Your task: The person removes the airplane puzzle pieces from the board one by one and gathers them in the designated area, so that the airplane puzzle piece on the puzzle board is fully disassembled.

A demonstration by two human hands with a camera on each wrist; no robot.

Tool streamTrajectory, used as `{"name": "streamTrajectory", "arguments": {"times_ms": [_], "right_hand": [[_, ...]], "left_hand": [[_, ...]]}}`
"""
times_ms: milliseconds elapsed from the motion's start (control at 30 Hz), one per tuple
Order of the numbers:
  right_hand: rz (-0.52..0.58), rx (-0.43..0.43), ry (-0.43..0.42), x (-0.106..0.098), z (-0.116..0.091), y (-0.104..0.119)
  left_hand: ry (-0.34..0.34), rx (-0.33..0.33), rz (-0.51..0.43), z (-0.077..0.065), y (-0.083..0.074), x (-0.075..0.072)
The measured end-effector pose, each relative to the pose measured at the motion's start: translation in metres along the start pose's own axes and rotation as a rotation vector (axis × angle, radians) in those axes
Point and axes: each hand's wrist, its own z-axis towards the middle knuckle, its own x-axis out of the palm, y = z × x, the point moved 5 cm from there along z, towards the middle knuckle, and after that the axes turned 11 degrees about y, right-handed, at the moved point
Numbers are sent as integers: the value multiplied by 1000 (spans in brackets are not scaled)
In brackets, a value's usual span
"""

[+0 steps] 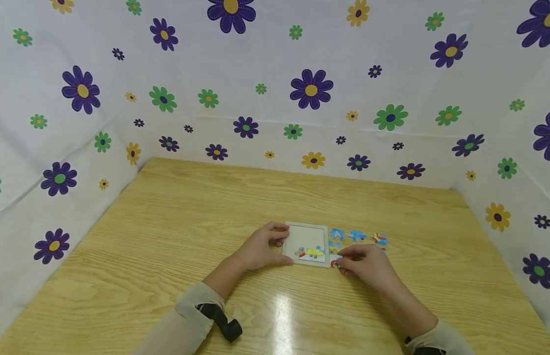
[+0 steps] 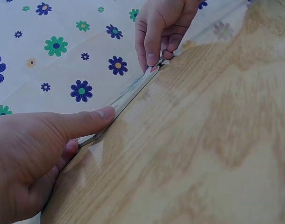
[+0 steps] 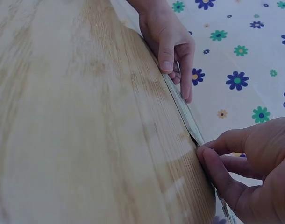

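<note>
A pale square puzzle tray (image 1: 305,236) lies on the table, with a few joined puzzle pieces (image 1: 313,253) showing a yellow shape along its near side. My left hand (image 1: 262,248) holds the tray by its left side, thumb at the near corner and fingers at the far part. In the left wrist view that thumb lies along the tray's edge (image 2: 128,99). My right hand (image 1: 369,266) pinches a puzzle piece (image 1: 334,261) with red and white on it, just off the tray's near right corner. Fingers partly cover this piece.
Several loose blue puzzle pieces (image 1: 357,235) lie right of the tray, some hidden behind the right hand. The wooden table (image 1: 204,207) is bordered by a white flowered cloth (image 1: 266,103) at the back and sides. A black strap (image 1: 222,320) hangs from the left sleeve.
</note>
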Motion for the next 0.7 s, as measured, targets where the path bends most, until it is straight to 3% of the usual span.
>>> {"name": "streamTrajectory", "arguments": {"times_ms": [333, 700], "right_hand": [[-40, 12, -12, 0, 0, 0], [138, 36, 57, -6, 6, -6]], "left_hand": [[0, -11, 14, 0, 2, 0], [-1, 8, 11, 0, -1, 0]]}}
